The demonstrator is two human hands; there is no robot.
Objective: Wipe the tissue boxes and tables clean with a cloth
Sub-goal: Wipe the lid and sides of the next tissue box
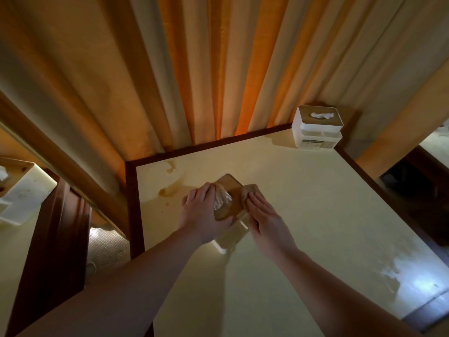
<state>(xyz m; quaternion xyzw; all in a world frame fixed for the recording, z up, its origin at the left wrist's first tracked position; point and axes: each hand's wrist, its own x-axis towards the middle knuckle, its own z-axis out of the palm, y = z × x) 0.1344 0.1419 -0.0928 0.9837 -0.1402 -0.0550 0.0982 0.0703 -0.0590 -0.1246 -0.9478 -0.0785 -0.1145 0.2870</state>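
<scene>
Two hands on white tissue box [229,235] — left hand [202,215] gripping, right hand [266,218] flat on tan cloth [250,190].

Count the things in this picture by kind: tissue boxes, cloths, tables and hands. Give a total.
Tissue boxes: 3 (near box, corner box, left box)
Cloths: 1 (cloth)
Tables: 2 (main table, left table)
Hands: 2 (left hand, right hand)
Total: 8

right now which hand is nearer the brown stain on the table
Left. The left hand holds the near tissue box right beside the stain; the right hand presses the cloth on the box's far side.
</scene>
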